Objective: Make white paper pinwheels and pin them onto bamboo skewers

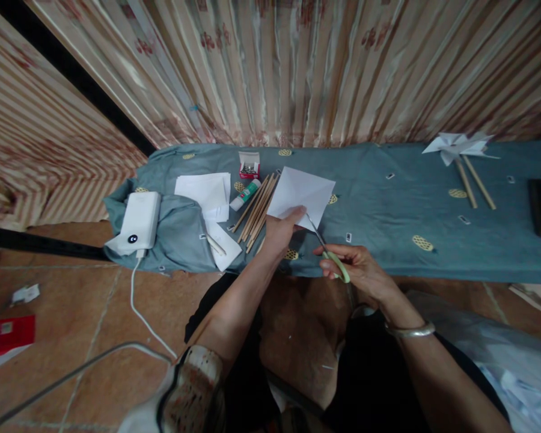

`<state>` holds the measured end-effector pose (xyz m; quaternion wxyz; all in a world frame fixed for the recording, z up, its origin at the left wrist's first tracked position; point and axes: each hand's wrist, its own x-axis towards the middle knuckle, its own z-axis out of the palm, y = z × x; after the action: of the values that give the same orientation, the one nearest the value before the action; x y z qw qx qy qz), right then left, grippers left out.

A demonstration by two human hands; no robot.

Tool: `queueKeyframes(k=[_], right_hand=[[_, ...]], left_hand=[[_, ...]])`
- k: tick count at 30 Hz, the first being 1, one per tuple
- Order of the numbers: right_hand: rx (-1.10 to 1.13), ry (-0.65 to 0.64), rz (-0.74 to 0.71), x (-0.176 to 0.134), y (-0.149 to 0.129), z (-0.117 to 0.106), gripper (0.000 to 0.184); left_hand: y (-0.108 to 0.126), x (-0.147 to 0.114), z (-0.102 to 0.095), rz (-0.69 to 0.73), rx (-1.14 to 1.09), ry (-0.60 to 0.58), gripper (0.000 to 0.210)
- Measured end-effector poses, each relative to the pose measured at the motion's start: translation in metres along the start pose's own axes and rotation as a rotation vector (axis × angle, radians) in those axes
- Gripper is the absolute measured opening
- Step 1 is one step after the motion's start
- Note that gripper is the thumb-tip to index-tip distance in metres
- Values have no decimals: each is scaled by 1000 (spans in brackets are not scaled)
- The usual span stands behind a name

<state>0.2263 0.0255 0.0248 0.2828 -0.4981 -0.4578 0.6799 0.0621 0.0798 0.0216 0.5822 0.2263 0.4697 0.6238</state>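
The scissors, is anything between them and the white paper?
Nothing visible stands between the scissors in the right hand and the white paper: they overlap its edge. The left hand is close to their tips.

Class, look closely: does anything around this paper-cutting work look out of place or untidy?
Yes: a red packet and a white scrap lie on the floor rather than up on the blue-green cloth, which is itself bunched by the white power bank, though fairly flat further right.
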Motion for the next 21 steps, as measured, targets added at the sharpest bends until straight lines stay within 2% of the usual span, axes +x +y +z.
queueKeyframes(k=[6, 11, 21], right_hand=[[-13, -1, 4, 1, 0, -2, 51], [-35, -5, -23, -1, -3, -2, 51], [-27, 22, -24, 1, -2, 0, 50]], left_hand=[[-1, 0, 0, -23, 70, -5, 30], [-6, -1, 0, -39, 150, -31, 14], [-6, -2, 0, -46, 133, -28, 14]])
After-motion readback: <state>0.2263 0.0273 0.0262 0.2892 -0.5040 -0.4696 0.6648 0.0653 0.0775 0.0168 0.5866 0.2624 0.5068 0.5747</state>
